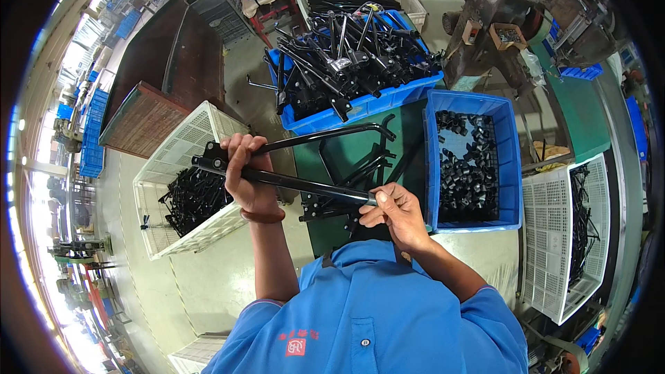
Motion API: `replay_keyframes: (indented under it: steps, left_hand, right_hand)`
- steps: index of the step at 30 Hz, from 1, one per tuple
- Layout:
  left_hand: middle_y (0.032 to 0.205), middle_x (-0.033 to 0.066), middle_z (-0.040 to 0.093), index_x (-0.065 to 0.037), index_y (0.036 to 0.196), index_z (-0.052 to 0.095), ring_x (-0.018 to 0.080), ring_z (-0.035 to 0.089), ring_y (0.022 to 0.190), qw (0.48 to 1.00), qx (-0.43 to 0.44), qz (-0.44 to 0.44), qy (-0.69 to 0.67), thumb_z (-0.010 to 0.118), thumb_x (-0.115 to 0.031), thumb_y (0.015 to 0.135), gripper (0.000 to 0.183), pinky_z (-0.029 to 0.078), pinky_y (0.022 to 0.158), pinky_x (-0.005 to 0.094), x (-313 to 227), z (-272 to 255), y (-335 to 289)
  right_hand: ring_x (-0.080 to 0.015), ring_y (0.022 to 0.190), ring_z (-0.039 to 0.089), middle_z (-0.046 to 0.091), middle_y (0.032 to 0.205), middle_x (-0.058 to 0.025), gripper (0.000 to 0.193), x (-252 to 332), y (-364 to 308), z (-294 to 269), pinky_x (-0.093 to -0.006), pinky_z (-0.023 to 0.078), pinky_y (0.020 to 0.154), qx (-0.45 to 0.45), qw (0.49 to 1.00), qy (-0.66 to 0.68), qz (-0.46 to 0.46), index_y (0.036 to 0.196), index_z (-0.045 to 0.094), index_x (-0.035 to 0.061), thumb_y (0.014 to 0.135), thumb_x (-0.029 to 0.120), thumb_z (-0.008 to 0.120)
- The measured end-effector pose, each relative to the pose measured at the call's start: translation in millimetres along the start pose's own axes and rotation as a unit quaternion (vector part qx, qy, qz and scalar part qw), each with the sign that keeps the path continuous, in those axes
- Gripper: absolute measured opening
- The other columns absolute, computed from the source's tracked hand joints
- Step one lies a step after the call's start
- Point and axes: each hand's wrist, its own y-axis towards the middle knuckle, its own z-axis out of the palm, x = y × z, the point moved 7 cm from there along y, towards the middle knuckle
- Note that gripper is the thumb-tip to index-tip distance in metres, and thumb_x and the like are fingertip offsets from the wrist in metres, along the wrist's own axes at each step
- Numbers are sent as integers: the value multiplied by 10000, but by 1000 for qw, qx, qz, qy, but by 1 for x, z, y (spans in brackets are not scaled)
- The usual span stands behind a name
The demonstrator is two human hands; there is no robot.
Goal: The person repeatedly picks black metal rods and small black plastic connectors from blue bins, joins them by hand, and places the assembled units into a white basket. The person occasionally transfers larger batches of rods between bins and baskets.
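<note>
Left hand [247,170]: fingers wrapped round the hinge end of a black part [305,183]. Right hand [395,216]: thumb and fingers closed in a pinch on the tip of its lower rod. Part is held over the green table [409,119], before the chest; hooked end of upper rod unsupported. Risk (judged): a slack left grip could let the rods swing and nip fingers; a low swing could snag the loose parts [364,174] beneath. Edges: small bin [509,159] just right, white crate [149,187] left, heaped bin [360,109] beyond. Most room: upward.
</note>
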Motion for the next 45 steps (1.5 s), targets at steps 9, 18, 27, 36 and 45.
replay_keyframes:
  steps: [9,18,27,36,45]
  left_hand:
    - [761,-2,397,-74,941,452,118,405,703,999,-41,-13,-18,493,184,779,307,408,795,298,3,-14,6]
    - [784,-8,397,-82,963,448,121,412,721,1000,15,-5,3,498,190,772,336,399,824,302,25,15,18]
    - [782,-16,394,-97,959,442,117,404,734,997,63,-29,14,499,181,766,343,389,850,296,70,46,44]
    - [798,2,396,-89,951,424,139,416,798,990,137,-45,13,482,195,773,340,379,884,318,98,69,62]
    - [988,61,581,-94,998,607,244,557,990,536,474,201,669,667,76,677,367,395,955,431,184,146,130]
  right_hand:
    - [-220,834,672,645,936,-167,305,21,4,2,-307,543,731,59,983,-137,-105,1241,443,-20,981,138,463]
    - [-248,851,674,647,944,-193,343,33,5,-11,-326,554,733,51,989,-81,-110,1255,436,-39,976,156,477]
    - [-230,890,672,649,984,-178,341,65,12,-35,-311,553,758,39,979,-94,-178,1287,428,-13,966,92,481]
    - [-240,911,665,629,1049,-206,418,78,22,-53,-315,547,776,31,978,-89,-185,1350,365,-4,960,77,489]
    - [-189,822,656,642,1013,-157,508,89,26,-159,-304,525,715,-209,961,-109,-143,1383,357,9,969,268,495]
